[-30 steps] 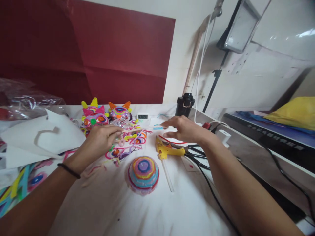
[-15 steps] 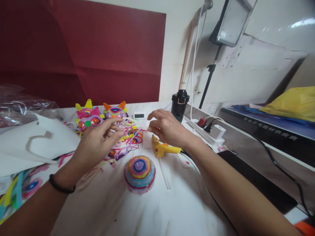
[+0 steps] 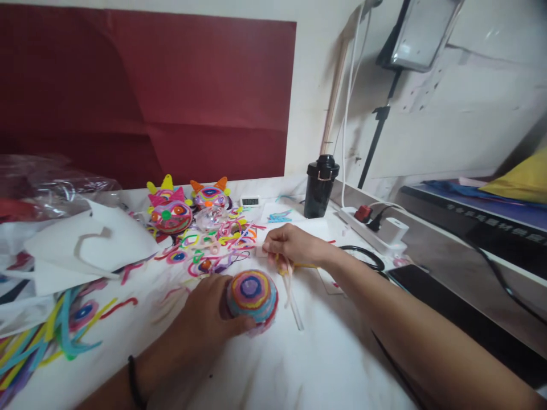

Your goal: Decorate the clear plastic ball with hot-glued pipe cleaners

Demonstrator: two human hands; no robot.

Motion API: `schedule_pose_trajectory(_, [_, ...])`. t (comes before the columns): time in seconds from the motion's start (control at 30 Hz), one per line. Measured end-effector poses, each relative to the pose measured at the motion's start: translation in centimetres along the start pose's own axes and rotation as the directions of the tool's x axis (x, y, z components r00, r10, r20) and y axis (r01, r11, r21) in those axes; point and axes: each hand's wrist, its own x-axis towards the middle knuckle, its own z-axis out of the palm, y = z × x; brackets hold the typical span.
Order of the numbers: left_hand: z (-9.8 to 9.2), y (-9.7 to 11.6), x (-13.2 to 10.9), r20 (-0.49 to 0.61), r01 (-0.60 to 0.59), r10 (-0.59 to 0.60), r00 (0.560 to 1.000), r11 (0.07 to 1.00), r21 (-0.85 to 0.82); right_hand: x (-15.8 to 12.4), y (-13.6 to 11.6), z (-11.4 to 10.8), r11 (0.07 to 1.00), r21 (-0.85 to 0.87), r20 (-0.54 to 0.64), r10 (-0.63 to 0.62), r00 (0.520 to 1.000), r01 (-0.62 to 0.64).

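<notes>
A round dome banded in blue, pink, yellow and red (image 3: 252,293) sits on the white table. My left hand (image 3: 213,310) grips its left side, thumb along the front and fingers behind. Beyond it, my right hand (image 3: 288,245) has its fingers pinched together, and a thin pale strand (image 3: 289,287) hangs down from them. The yellow glue gun (image 3: 305,265) lies behind and below my right hand, mostly hidden, and its clear glue stick (image 3: 296,313) points toward me.
Decorated animal heads (image 3: 171,215) and colourful felt pieces are behind at left. White sheets (image 3: 89,245) and coloured strips (image 3: 43,336) lie at far left. A black bottle (image 3: 320,187), a power strip (image 3: 371,230) and a black tablet (image 3: 461,319) stand or lie at right.
My left hand has come down and taken hold of the dome. My right hand has moved lower, over the glue gun, its fingers now closed on a pale strand. The view has shifted slightly left.
</notes>
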Motion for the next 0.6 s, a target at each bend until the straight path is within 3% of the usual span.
schedule_pose_trajectory(0.33, [1.2, 0.1, -0.3, -0.133, 0.071, -0.053, 0.99, 0.987, 0.141, -2.1, 2.1, 3.2, 0.944, 0.255, 0.039, 0.204, 0.978, -0.207])
schedule_pose_trajectory(0.6, [1.8, -0.2, -0.8, -0.218, 0.054, -0.088, 0.972, 0.986, -0.158, -2.3, 2.0, 3.9, 0.908, 0.358, 0.009, 0.23, 0.973, -0.218])
